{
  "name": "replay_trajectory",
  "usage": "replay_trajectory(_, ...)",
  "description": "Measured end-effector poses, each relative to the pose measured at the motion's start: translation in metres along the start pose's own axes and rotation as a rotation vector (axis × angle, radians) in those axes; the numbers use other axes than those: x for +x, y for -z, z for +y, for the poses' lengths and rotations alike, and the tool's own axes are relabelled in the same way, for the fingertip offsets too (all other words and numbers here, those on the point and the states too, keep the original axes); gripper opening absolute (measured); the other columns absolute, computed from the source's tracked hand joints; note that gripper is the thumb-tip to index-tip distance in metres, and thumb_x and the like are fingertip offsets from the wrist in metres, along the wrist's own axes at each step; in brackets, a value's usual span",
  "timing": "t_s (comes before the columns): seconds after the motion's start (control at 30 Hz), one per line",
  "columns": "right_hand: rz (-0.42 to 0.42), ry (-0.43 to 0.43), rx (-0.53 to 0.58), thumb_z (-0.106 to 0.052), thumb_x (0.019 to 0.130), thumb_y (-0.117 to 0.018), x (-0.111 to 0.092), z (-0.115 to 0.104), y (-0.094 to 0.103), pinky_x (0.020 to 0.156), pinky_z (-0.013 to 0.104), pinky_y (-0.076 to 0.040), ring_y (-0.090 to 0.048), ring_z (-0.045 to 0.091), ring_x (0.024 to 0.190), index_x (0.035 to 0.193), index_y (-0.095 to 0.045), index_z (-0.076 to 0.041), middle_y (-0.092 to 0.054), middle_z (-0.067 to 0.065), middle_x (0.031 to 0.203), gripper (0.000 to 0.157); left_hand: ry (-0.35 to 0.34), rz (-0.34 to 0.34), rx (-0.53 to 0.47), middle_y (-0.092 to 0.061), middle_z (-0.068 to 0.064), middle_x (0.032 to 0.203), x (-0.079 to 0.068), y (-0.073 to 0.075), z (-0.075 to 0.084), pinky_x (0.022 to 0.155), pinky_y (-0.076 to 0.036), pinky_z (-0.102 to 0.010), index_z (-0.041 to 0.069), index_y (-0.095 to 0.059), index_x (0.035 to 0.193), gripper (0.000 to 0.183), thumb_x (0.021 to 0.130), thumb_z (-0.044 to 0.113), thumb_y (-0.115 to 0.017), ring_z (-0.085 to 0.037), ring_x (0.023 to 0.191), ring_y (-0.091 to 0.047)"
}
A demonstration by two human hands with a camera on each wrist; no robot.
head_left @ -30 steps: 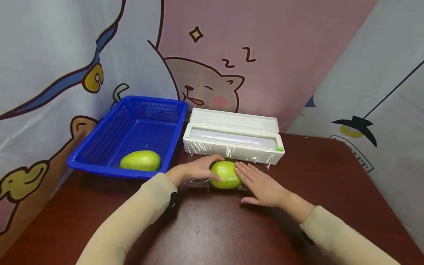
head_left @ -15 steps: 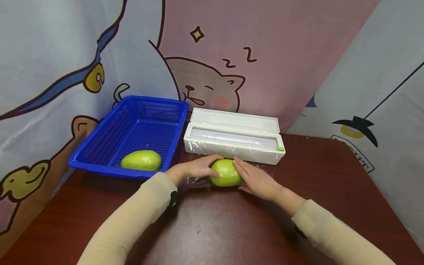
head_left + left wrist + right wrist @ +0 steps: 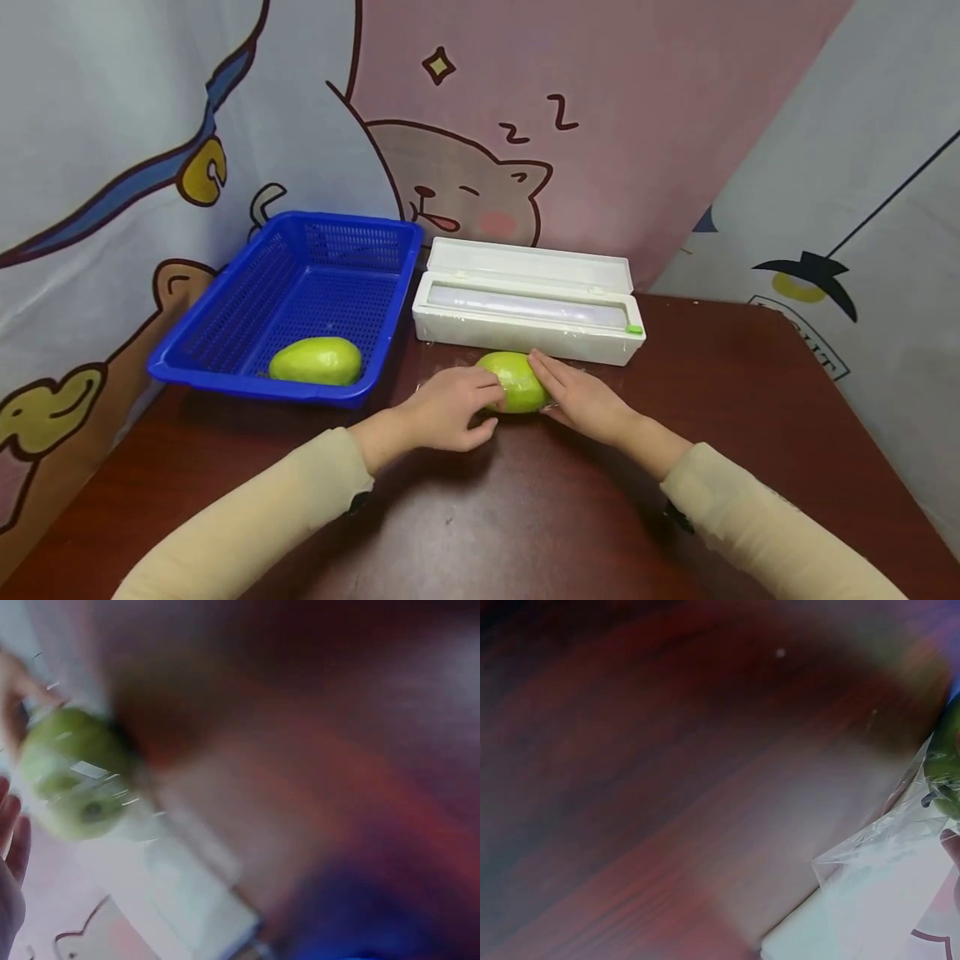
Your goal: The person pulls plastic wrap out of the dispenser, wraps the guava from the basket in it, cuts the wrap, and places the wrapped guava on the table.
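Observation:
A yellow-green oblong fruit [image 3: 522, 387] lies on the table in front of the white box, with clear cling film around it. Shiny film creases cross the fruit [image 3: 75, 769] in the left wrist view. My left hand [image 3: 453, 408] is at its left end, fingers loosely bent and the thumb apart from it. Straight fingers of my right hand [image 3: 588, 407] rest against the fruit's right end. In the right wrist view, loose film [image 3: 877, 851] spreads out past the fruit's stem end.
Behind the fruit stands a white cling film box [image 3: 525, 333], its lid raised and a film roll inside. A blue plastic basket [image 3: 255, 383] at the left holds another green fruit [image 3: 315, 361]. A printed curtain [image 3: 637, 125] hangs behind the brown table [image 3: 465, 533].
My left hand has drawn back from around the fruit's left end toward the near side. My right hand has shifted left and stays against the fruit, which sits slightly closer to the box.

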State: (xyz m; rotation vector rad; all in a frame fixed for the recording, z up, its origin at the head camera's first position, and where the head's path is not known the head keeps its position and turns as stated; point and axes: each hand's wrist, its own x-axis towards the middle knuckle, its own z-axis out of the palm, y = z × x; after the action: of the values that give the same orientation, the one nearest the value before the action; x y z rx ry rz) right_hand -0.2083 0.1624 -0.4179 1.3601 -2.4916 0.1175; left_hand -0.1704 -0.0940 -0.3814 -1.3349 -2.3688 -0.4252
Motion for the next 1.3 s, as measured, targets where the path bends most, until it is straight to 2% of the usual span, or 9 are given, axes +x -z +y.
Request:
replay_trajectory(0.13,0.011,0.001,0.011,-0.019,0.078,-0.075,0.001,-0.001,0.002,0.093,0.043,-0.049,-0.05,0.033,0.124,0.138,-0.035,0.007,-0.043,0.023,0.14,0.077,0.008,-0.033,0.132,-0.058,-0.002,0.109,-0.014,-0.014,-0.006,0.089,-0.047,-0.032,0.011,-0.06,0.108,0.035,0.077,0.026,-0.068,-0.018,0.104,-0.055)
replay_trajectory(0.27,0.028,-0.011,0.026,-0.018,0.076,-0.077,0.002,-0.001,0.002,0.092,0.044,-0.05,-0.051,0.034,0.122,0.137,-0.036,0.008,-0.045,0.024,0.138,0.078,0.029,-0.091,0.245,-0.051,-0.008,0.131,-0.021,-0.021,-0.011,0.101,-0.041,-0.038,0.007,-0.05,0.129,0.058,0.078,0.027,-0.069,-0.024,0.122,-0.048)
replay_trajectory(0.43,0.015,-0.044,0.04,-0.018,0.076,-0.077,0.002,0.0,0.002,0.09,0.044,-0.05,-0.05,0.034,0.123,0.137,-0.036,0.008,-0.045,0.024,0.138,0.078,0.105,-0.19,0.273,-0.033,-0.015,0.149,-0.02,-0.023,-0.015,0.11,-0.032,-0.042,0.0,-0.032,0.143,0.078,0.08,0.03,-0.068,-0.029,0.136,-0.035)
replay_trajectory(0.6,0.007,-0.052,0.068,-0.018,0.077,-0.076,0.002,-0.001,0.004,0.092,0.043,-0.049,-0.048,0.033,0.125,0.139,-0.034,0.008,-0.043,0.024,0.14,0.079,0.23,-0.277,0.132,-0.021,-0.022,0.153,-0.015,-0.024,-0.023,0.113,-0.027,-0.044,-0.006,-0.02,0.145,0.087,0.085,0.037,-0.065,-0.034,0.14,-0.027)
replay_trajectory(0.73,-0.006,-0.066,0.083,-0.019,0.078,-0.075,0.002,0.0,0.004,0.092,0.043,-0.049,-0.049,0.033,0.124,0.139,-0.032,0.007,-0.042,0.024,0.141,0.079,0.312,-0.303,-0.001,-0.024,-0.023,0.151,-0.011,-0.029,-0.029,0.113,-0.028,-0.045,-0.008,-0.015,0.146,0.088,0.089,0.044,-0.059,-0.034,0.139,-0.029)
replay_trajectory(0.9,-0.031,-0.08,0.108,-0.02,0.08,-0.074,0.003,0.002,0.003,0.097,0.043,-0.047,-0.049,0.035,0.124,0.14,-0.031,0.009,-0.042,0.025,0.141,0.079,0.342,-0.256,-0.071,-0.035,-0.024,0.145,-0.003,-0.033,-0.031,0.111,-0.032,-0.041,-0.008,-0.018,0.145,0.081,0.093,0.042,-0.053,-0.032,0.134,-0.036)
replay_trajectory(1.03,-0.051,-0.094,0.162,-0.018,0.082,-0.072,0.006,0.005,0.004,0.1,0.045,-0.043,-0.046,0.036,0.126,0.14,-0.03,0.011,-0.041,0.027,0.14,0.077,0.362,-0.229,-0.126,-0.041,-0.022,0.139,0.002,-0.032,-0.033,0.108,-0.036,-0.04,-0.007,-0.023,0.143,0.074,0.093,0.037,-0.055,-0.031,0.129,-0.043)
replay_trajectory(1.17,-0.078,-0.122,0.221,-0.018,0.084,-0.069,0.009,0.007,0.006,0.103,0.047,-0.04,-0.045,0.038,0.127,0.14,-0.027,0.011,-0.04,0.028,0.14,0.075,0.388,-0.238,-0.21,-0.042,-0.022,0.136,0.007,-0.03,-0.035,0.108,-0.036,-0.042,-0.006,-0.024,0.142,0.07,0.093,0.033,-0.055,-0.032,0.127,-0.044)
replay_trajectory(1.3,-0.121,-0.173,0.258,-0.025,0.081,-0.071,0.012,0.009,0.008,0.104,0.047,-0.039,-0.044,0.037,0.127,0.142,-0.025,0.009,-0.041,0.027,0.14,0.083,0.423,-0.269,-0.308,-0.038,-0.025,0.138,0.01,-0.028,-0.038,0.111,-0.031,-0.043,-0.008,-0.021,0.143,0.07,0.094,0.029,-0.054,-0.035,0.13,-0.038)
